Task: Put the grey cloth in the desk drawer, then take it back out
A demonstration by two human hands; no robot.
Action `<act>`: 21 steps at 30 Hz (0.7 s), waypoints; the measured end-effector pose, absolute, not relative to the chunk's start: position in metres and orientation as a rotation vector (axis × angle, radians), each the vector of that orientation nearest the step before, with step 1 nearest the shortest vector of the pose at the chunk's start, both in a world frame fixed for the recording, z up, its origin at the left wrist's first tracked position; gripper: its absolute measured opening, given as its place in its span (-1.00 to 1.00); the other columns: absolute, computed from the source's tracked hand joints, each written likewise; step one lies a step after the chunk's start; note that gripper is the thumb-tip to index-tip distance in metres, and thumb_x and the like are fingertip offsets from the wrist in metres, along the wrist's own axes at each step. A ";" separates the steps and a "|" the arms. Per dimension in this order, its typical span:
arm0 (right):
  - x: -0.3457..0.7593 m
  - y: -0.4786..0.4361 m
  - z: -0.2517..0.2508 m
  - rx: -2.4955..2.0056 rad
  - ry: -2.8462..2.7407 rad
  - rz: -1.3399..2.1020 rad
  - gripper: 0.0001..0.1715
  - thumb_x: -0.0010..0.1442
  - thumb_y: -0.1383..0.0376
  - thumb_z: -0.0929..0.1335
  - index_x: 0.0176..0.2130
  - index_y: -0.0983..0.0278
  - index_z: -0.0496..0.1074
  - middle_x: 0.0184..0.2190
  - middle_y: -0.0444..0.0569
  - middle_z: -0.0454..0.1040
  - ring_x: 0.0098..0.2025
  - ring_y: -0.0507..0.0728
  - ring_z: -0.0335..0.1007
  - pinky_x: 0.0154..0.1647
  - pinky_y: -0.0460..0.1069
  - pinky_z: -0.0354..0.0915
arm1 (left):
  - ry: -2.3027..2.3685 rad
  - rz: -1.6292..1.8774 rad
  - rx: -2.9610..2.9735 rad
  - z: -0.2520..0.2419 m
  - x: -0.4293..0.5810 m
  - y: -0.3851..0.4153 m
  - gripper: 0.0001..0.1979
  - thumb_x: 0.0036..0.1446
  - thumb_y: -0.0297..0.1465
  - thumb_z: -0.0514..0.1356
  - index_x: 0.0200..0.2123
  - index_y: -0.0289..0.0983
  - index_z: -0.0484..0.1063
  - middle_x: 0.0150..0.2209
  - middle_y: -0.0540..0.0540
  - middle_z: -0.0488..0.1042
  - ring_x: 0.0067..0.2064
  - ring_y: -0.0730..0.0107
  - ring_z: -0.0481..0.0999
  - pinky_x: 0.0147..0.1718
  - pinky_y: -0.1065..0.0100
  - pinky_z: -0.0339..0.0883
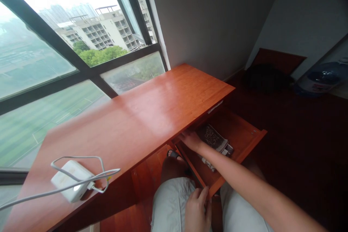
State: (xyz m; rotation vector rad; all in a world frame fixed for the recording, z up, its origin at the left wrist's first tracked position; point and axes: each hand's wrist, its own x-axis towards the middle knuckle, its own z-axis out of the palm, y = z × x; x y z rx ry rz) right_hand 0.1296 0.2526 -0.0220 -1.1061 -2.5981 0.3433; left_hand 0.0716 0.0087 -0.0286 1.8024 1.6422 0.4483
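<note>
Plainly, reddish-brown wood fills the middle of the frame: a desk with a smooth, glossy top whose fine grain shows where window light washes across it. Below its front edge, right of centre, a shallow drawer of the same orange-toned wood is pulled out, straight-sided and boxy. The left hand, at bottom centre, has its fingers bent over the drawer's near front corner, grasping it. The right hand reaches across the drawer to its inner left part, close beneath the desk edge; its fingertips are in shadow, so whether it holds anything I cannot tell. Just beside it in the drawer lies a flat, dark item with a pale, curling ornamental pattern, and nearer the front, partly behind the forearm, a crumpled whitish piece.

At lower left on the desk sits a white block-shaped adapter with rounded edges and a smooth plastic shell, a looped pale cable crossing it; its faint marking is too small to read. At far right, a clear bluish plastic bottle carries a red-and-white label, illegible in the dimness.
</note>
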 end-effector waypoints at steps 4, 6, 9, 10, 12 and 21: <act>0.116 0.255 -0.028 -1.100 -2.534 0.373 -0.54 0.31 0.41 0.20 0.14 0.17 0.40 0.09 0.10 0.46 0.06 0.28 0.38 0.05 0.15 0.33 | 1.636 0.457 1.784 -0.029 0.072 0.009 -0.51 0.13 -0.55 0.05 0.11 -0.15 0.42 -0.12 -0.14 0.53 -0.12 0.27 0.55 -0.13 0.30 0.43; 0.112 0.254 -0.030 -1.113 -2.491 0.381 -0.53 0.30 0.41 0.22 0.14 0.14 0.39 0.09 0.07 0.46 0.08 0.26 0.38 0.11 0.15 0.31 | 1.626 0.452 1.761 -0.028 0.071 0.010 -0.51 0.14 -0.54 0.05 0.12 -0.15 0.41 -0.11 -0.15 0.53 -0.11 0.26 0.54 -0.11 0.29 0.42; 0.112 0.251 -0.031 -1.060 -2.414 0.420 -0.47 0.26 0.46 0.23 0.16 0.14 0.37 0.10 0.05 0.45 0.08 0.22 0.38 0.12 0.12 0.32 | 1.620 0.440 1.735 -0.027 0.070 0.010 -0.51 0.14 -0.54 0.04 0.12 -0.14 0.41 -0.11 -0.14 0.53 -0.11 0.26 0.53 -0.11 0.28 0.41; 0.115 0.251 -0.031 -1.020 -2.388 0.440 -0.45 0.25 0.48 0.23 0.17 0.15 0.37 0.09 0.05 0.46 0.07 0.20 0.39 0.11 0.09 0.33 | 1.619 0.440 1.734 -0.027 0.070 0.010 -0.51 0.14 -0.54 0.04 0.12 -0.14 0.41 -0.10 -0.14 0.53 -0.10 0.25 0.53 -0.11 0.28 0.41; 0.125 0.249 -0.031 -0.965 -2.333 0.460 -0.45 0.22 0.48 0.23 0.16 0.18 0.37 0.08 0.05 0.47 0.06 0.18 0.40 0.10 0.06 0.34 | 1.618 0.443 1.739 -0.027 0.070 0.011 -0.51 0.13 -0.54 0.05 0.12 -0.15 0.41 -0.09 -0.15 0.52 -0.09 0.24 0.54 -0.10 0.28 0.41; 0.242 0.224 -0.074 -1.307 -2.576 0.515 -0.32 0.20 0.18 0.31 0.28 0.21 0.23 0.24 0.15 0.32 0.30 0.32 0.13 0.29 0.27 0.06 | 1.622 0.465 1.785 -0.030 0.071 0.009 -0.55 0.16 -0.52 0.05 0.09 -0.14 0.43 -0.14 -0.13 0.54 -0.14 0.27 0.56 -0.15 0.28 0.44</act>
